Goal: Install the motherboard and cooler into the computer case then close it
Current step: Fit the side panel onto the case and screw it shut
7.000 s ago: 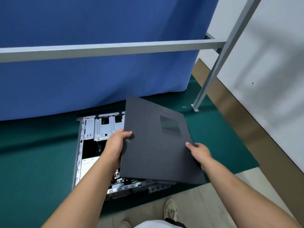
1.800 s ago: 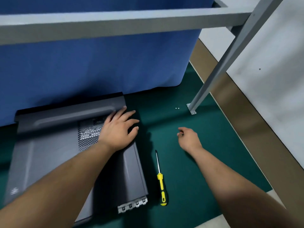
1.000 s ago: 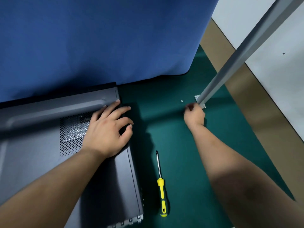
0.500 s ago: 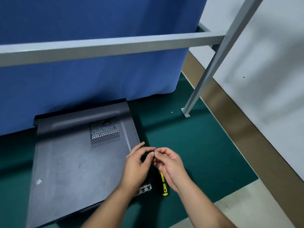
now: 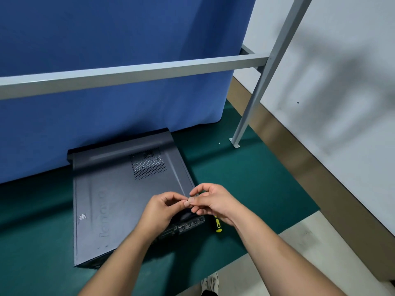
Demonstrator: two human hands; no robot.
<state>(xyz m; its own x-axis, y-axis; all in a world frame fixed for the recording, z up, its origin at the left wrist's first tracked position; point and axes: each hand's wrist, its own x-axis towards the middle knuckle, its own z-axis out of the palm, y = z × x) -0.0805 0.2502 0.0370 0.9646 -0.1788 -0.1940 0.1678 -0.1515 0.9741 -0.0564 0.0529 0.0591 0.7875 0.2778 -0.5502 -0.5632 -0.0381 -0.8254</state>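
My left hand [image 5: 159, 212] and right hand [image 5: 213, 201] pinch fingertips together, contents too small to tell, hiding the yellow screwdriver [image 5: 218, 225] beside the closed case [image 5: 119, 199].

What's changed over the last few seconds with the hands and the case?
The dark grey side panel went onto the case. The right hand reached toward the frame foot, then met the left hand, fingertips pinched together. The yellow-handled screwdriver stayed put.

Closed dark computer case [image 5: 119, 201] lying flat
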